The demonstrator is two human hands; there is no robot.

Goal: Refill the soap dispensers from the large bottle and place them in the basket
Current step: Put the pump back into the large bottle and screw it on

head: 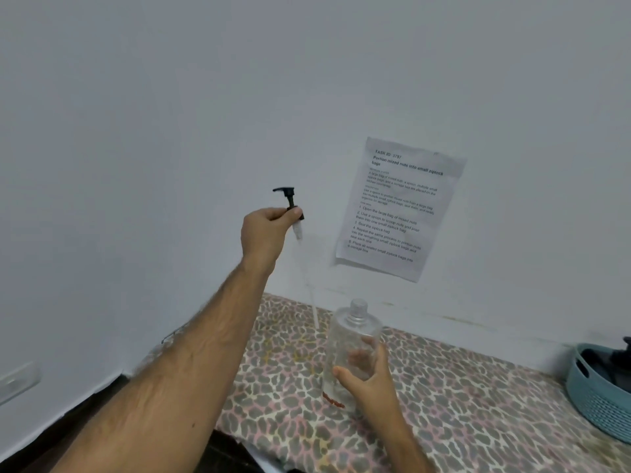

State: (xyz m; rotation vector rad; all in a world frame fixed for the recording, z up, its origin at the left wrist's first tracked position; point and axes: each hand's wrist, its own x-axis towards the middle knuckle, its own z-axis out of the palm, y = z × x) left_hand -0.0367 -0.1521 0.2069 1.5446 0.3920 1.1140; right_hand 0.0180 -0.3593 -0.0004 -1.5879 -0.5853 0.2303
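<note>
L hand (264,232) w/ pump (290,204) aloft; R hand (367,378) round clear bottle (353,339).

The pump head (288,199) is at eleven o'clock above the bottle (351,346); the basket (596,397) sits at three o'clock, a paper sheet (399,209) at twelve.

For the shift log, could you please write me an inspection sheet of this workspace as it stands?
Surface: leopard-print cloth covers the worktop.
Job's things: clear dispenser bottle, uncapped, nearly empty, upright; black pump head lifted out, its tube hanging beside the bottle neck; blue basket at the right edge with something dark inside; large bottle not seen.
Clutter: nothing seen.
Hands: left hand grips the pump head; right hand holds the bottle, fingers showing through it.
Cables: nothing seen.
Surroundings: white wall; printed task sheet stuck on it; wall socket at left.
</note>
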